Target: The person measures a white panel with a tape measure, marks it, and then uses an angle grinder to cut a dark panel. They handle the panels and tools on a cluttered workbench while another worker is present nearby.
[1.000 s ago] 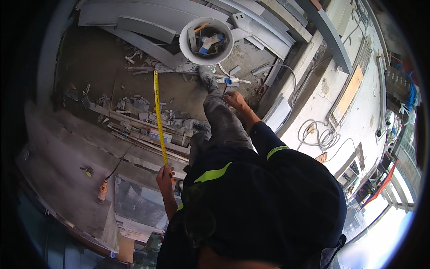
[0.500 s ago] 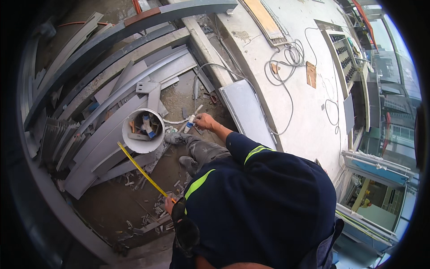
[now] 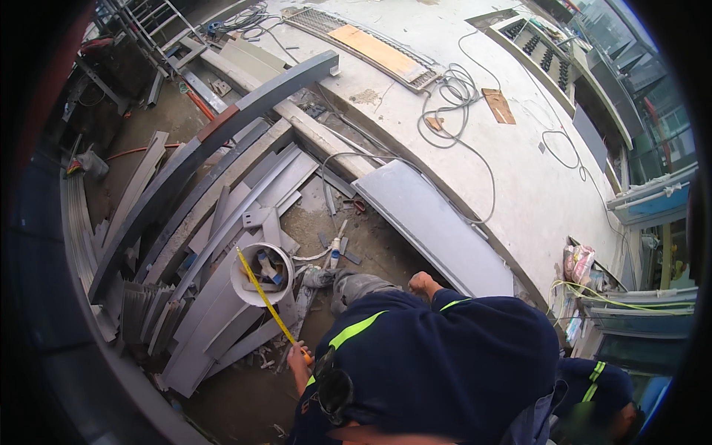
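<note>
A left hand grips an extended yellow tape measure [image 3: 264, 296] crossing before a white bucket [image 3: 240, 282]; the right hand [image 3: 424, 285], closed, hangs near a grey panel [image 3: 437, 230].

1. Left hand [image 3: 299, 357]: positioned at the left side of the torso [image 3: 445, 348], with fingers folded inward in a gripping pose.
2. Left forearm [image 3: 304, 383]: bare near the wrist, directed upward in the view; upper arm hidden behind the torso.
3. Right hand [image 3: 423, 283]: curled into a loose fist, raised farther up the view than the left; individual fingertips too small to make out.
4. Right forearm: bare for a short stretch behind the wrist, then covered by the dark sleeve [image 3: 478, 310].
5. Leg [image 3: 362, 288]: extended forward between both hands; contact with right hand impossible to confirm.
6. Hand spacing: well apart.
</note>
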`<action>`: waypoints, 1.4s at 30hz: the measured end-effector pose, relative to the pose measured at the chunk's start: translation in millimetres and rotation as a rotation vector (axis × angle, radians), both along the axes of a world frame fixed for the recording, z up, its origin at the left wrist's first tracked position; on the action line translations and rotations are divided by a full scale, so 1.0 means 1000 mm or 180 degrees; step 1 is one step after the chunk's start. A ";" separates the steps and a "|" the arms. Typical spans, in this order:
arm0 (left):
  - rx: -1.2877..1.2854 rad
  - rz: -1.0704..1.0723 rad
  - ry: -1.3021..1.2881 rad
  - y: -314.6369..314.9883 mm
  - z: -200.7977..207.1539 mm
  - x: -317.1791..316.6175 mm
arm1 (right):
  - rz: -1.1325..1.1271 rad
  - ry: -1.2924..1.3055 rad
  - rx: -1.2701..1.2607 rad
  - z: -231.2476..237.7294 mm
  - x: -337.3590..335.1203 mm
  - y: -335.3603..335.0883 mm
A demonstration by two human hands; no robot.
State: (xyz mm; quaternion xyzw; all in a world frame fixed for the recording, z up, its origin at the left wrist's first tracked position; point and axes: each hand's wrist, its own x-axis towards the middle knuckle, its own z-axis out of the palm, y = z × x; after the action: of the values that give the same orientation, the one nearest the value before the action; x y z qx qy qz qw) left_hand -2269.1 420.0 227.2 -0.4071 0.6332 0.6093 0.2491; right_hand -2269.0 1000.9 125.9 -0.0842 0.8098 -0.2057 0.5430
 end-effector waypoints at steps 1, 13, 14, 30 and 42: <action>-0.0004 -0.0048 -0.0006 0.006 0.006 0.000 | -0.0081 0.0085 0.0134 -0.005 0.015 -0.005; -0.1288 -0.1919 -0.0800 -0.003 -0.087 0.094 | -0.4768 0.0056 -0.0773 0.101 0.013 -0.069; -0.1231 -0.1977 -0.0713 -0.001 -0.089 0.097 | -0.4803 0.0071 -0.0779 0.102 0.017 -0.069; -0.0381 -0.1639 -0.0219 0.068 -0.023 0.015 | -0.5591 -0.0174 -0.0408 0.079 0.120 -0.005; -0.0070 -0.0705 0.0122 0.086 -0.011 -0.240 | -0.1325 0.0718 0.0002 -0.004 -0.106 0.019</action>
State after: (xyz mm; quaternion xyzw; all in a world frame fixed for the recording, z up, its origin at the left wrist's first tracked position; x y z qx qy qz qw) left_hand -2509.3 506.2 216.5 -0.3256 0.6857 0.5787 0.2982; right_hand -2375.4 1020.4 121.7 0.0624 0.8653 -0.3022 0.3950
